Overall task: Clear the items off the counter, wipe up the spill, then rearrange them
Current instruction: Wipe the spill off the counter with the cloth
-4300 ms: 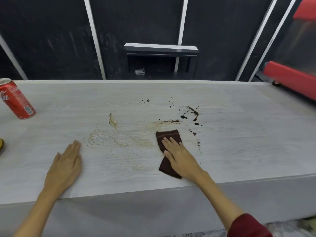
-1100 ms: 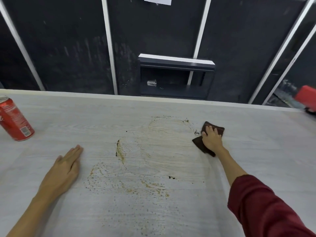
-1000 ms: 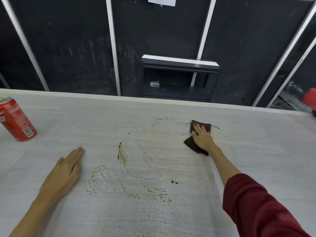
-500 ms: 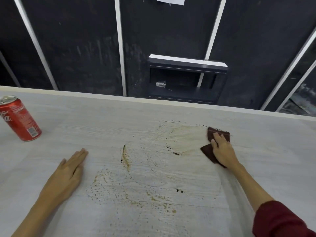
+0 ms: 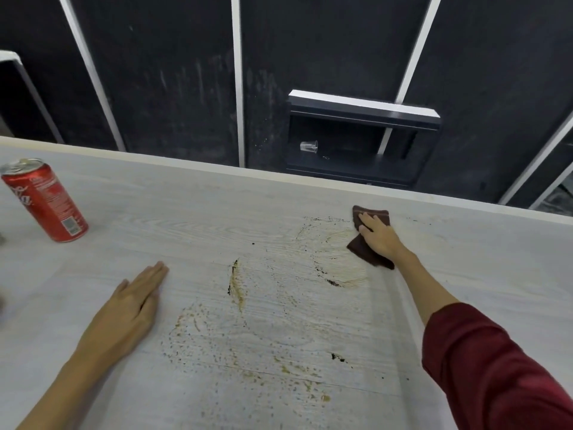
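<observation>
A brown smeared spill (image 5: 263,308) with dark specks spreads over the middle of the pale wood-grain counter (image 5: 186,218). My right hand (image 5: 379,235) presses flat on a dark brown cloth (image 5: 361,248) at the spill's far right edge, near the counter's back edge. My left hand (image 5: 130,308) lies flat, palm down, on the counter to the left of the spill and holds nothing. A red soda can (image 5: 46,201) stands at the far left, apart from both hands.
Behind the counter is a dark panelled wall with white strips. A dark shelf unit (image 5: 362,141) beyond the back edge holds a small clear cup (image 5: 308,146). The counter's back edge runs just past the cloth.
My right hand has slid the cloth in sweeps over the far part of the spill, ending slightly further back. The smear there looks thinner. My left hand has stayed put.
</observation>
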Motion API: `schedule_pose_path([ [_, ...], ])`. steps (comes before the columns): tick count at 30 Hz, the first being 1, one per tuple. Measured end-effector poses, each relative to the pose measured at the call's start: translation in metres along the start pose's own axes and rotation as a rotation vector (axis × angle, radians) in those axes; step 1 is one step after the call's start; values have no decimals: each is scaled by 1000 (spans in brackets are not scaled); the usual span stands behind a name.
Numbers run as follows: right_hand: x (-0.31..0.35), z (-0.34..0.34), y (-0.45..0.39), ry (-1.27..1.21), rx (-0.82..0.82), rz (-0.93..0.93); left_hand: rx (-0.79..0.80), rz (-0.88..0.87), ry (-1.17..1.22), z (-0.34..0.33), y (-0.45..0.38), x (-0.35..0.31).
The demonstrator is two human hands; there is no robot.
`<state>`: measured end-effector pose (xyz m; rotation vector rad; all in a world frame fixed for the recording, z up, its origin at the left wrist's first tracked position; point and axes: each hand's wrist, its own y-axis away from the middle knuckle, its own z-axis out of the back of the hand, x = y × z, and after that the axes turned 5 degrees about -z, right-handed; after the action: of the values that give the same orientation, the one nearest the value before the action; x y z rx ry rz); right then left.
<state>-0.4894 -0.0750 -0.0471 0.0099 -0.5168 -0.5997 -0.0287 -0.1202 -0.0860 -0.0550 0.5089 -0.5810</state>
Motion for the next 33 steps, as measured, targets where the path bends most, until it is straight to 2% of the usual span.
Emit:
schedule_pose_path([
  [7,83,-53,32,8,156,315,7,1,-21,0,1,1],
  [12,66,-64,87,26,216,498,2,9,-3,1,2,1],
  [16,30,-50,95,46,124,402,5,1,-3,2,3,-3],
  [19,57,-55,76,51,132,313,2,2,0,2,4,-4],
  [23,128,-86,82,66,250,431,1,0,-4,3,3,-2],
  [26,148,-109,123,68,349,561,20,1,-4,4,4,-1],
  [29,119,-106,163,61,328,600,26,-5,3,4,6,-2],
  [31,79,-91,181,36,239,512,28,-17,14,4,7,-1],
  [33,35,-69,199,2,116,345,56,-45,19,6,11,1],
])
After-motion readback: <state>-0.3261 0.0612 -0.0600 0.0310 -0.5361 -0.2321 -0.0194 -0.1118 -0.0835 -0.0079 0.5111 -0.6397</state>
